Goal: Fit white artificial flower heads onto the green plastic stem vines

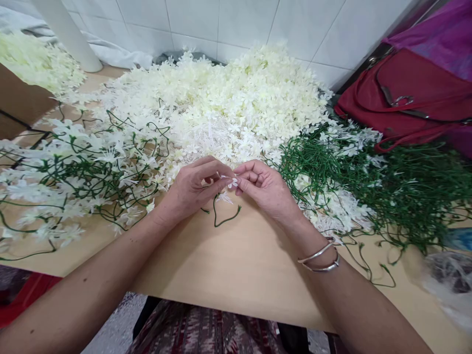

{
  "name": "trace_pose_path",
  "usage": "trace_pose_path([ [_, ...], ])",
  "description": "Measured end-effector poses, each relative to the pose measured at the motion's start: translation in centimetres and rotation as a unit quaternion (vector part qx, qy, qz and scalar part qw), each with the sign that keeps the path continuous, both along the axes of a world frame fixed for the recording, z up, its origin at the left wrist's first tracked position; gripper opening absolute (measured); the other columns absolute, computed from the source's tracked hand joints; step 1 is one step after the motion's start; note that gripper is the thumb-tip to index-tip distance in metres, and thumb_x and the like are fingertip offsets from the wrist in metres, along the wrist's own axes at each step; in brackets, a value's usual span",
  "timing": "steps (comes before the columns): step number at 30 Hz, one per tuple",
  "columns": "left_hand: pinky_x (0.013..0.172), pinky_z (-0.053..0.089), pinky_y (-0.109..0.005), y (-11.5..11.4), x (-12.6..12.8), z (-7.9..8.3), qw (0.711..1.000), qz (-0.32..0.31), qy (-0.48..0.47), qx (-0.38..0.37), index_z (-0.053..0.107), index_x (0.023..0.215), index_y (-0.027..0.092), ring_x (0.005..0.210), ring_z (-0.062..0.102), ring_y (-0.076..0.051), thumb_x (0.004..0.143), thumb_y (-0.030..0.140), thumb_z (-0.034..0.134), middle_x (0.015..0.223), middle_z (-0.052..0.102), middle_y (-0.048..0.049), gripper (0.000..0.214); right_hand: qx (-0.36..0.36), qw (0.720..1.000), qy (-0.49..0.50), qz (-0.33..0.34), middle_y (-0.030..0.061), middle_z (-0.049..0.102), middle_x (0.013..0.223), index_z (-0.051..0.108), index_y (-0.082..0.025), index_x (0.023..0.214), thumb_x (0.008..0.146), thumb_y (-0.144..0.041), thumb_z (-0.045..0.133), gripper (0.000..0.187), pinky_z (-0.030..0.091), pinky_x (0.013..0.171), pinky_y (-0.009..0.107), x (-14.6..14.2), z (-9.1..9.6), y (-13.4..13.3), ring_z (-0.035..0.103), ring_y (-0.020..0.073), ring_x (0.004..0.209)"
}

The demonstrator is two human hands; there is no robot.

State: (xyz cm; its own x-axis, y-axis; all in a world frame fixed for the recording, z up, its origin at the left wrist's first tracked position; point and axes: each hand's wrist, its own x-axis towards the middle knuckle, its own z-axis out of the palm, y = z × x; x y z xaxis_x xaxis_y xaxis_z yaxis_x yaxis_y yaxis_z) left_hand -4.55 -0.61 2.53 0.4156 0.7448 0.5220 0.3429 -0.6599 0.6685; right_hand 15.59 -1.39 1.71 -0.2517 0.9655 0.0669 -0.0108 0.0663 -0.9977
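Note:
Over the middle of the table, my left hand and my right hand meet with their fingertips almost touching. Both pinch a small white artificial flower between thumb and forefinger. Just below the fingers, a green stem lies bent on the wood, with a white fringed piece close to it. Whether that stem joins the flower is hidden. Behind the hands rises a large heap of loose white petals.
Assembled white flowers on green stems spread over the table at left. Bare green stems pile up at right. A red bag stands at the back right, a plastic bag at the right edge. A white pole rises at back left.

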Motion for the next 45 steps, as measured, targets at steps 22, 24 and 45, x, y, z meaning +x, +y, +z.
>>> trace_pose_path([
  [22,0.077,0.056,-0.026,0.0,0.3,-1.1,0.975,0.045,-0.196,-0.099,0.063,0.108,0.022,0.089,0.070,-0.015,0.100,0.026,0.066,0.100,0.073,-0.0051,0.010,0.286,0.909,-0.174,-0.250,0.0096,0.068,0.116,0.073,-0.025,0.104,0.094,-0.017,0.064,0.015,0.056,0.091,0.042,3.2,0.1,1.5,0.066,0.0253,0.109],
  [24,0.070,0.056,-0.024,0.3,0.2,-1.4,0.965,0.083,-0.212,-0.129,0.067,0.110,0.020,0.078,0.070,-0.014,0.097,0.030,0.071,0.089,0.073,-0.0024,0.017,0.340,0.870,-0.246,-0.259,0.0120,0.064,0.125,0.074,-0.025,0.106,0.095,-0.014,0.063,0.019,0.054,0.097,0.045,3.7,0.4,1.5,0.061,0.0290,0.121],
  [45,0.070,0.058,-0.023,0.2,1.1,-1.5,0.925,0.114,-0.251,-0.263,0.072,0.104,0.018,0.080,0.075,-0.016,0.084,0.035,0.080,0.084,0.077,-0.0020,0.028,0.257,0.929,-0.244,-0.108,0.0004,0.073,0.085,0.067,-0.023,0.082,0.090,-0.017,0.069,0.010,0.049,0.084,0.037,-0.1,1.4,-1.2,0.066,0.0205,0.085],
])
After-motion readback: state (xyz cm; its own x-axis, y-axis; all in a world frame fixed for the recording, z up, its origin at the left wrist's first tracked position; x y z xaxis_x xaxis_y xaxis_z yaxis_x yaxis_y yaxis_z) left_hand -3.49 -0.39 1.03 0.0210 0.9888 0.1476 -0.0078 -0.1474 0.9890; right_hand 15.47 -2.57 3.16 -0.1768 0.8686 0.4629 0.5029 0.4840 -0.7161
